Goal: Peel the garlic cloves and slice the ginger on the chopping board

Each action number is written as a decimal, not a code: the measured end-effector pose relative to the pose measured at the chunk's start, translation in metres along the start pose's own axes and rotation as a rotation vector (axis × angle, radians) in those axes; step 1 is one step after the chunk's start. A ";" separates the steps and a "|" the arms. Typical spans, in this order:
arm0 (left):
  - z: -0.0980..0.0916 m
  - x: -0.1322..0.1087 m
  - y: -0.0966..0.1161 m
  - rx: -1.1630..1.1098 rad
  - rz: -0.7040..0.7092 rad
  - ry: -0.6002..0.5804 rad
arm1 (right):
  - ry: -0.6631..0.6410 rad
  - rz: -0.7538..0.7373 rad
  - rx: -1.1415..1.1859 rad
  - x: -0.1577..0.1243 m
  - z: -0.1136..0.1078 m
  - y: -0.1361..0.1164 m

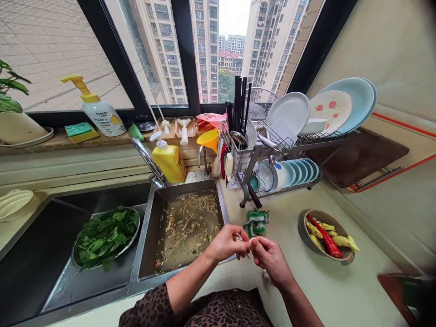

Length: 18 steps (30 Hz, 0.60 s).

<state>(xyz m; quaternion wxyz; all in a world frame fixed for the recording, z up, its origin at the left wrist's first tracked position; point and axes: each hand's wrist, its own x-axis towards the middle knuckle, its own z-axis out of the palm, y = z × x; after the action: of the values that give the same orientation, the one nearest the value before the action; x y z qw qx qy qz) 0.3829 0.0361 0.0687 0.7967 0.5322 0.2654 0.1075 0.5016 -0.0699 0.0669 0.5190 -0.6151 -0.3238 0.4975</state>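
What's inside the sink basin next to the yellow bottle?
The steel sink basin holds cloudy water with pale shredded scraps in it. The water and scraps cover its floor, so the drain cannot be seen.

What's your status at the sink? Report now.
Left hand and right hand pinching small pale item, identity unclear. Just over steel sink edge. Green scrubber close ahead, not touching.

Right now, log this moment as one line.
left hand + right hand pinch small pale object | nearby: green mesh scouring pad | beside steel sink
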 end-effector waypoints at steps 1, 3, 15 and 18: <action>0.000 0.000 -0.001 -0.029 -0.014 -0.009 | -0.012 -0.026 -0.071 -0.001 -0.001 -0.003; -0.001 0.000 -0.003 -0.075 -0.029 -0.011 | -0.026 -0.075 -0.186 -0.002 -0.002 -0.010; -0.006 -0.003 -0.006 0.008 0.054 0.150 | 0.075 -0.237 -0.497 0.005 0.017 -0.023; -0.013 -0.004 -0.009 -0.071 0.067 0.184 | -0.033 -0.093 -0.172 0.011 0.022 -0.016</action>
<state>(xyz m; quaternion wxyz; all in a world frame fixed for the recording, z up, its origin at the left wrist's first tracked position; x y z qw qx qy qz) 0.3716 0.0413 0.0579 0.7833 0.4999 0.3158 0.1918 0.4861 -0.0492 0.0805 0.4811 -0.6335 -0.4021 0.4534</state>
